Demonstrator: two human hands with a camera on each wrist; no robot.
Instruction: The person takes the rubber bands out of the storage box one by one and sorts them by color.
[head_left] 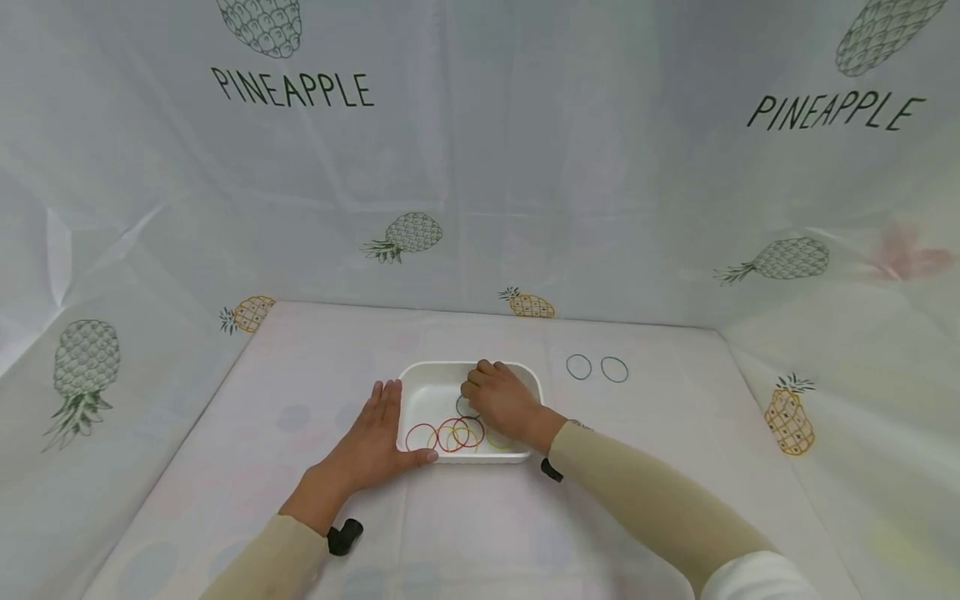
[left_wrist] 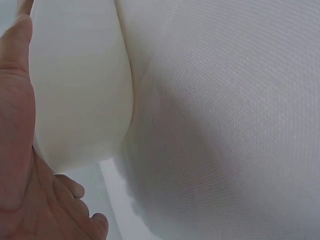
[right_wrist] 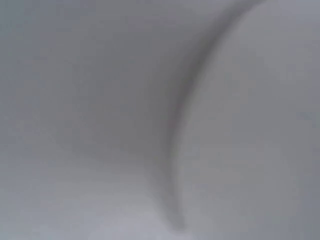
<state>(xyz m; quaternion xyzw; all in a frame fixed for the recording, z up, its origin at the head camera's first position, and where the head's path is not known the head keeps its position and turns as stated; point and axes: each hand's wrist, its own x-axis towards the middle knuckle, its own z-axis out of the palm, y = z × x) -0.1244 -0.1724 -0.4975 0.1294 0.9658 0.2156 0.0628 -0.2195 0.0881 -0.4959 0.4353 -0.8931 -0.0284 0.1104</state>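
Note:
A white shallow rectangular tray [head_left: 431, 372] holds several thin coloured rings that look like rubber bands. Red bands [head_left: 421, 425] and yellow ones overlap near its front wall, and a yellow-green band [head_left: 498, 442] lies partly under the right hand. My left hand [head_left: 375, 437] rests along the tray's left end, fingers straight, its thumb along the front rim; the left wrist view shows it against the tray's outer wall [left_wrist: 80, 85]. Inside the tray, my right hand [head_left: 504, 402] has bent fingers beside a dark band [head_left: 462, 407]. Its fingertips are hidden, so a grip cannot be confirmed.
Two teal bands [head_left: 614, 369] lie side by side on the pale cloth-covered table [head_left: 660, 433], right of the tray. A pineapple-printed sheet [head_left: 570, 167] hangs behind and along both sides. The right wrist view is blurred and shows only pale surfaces.

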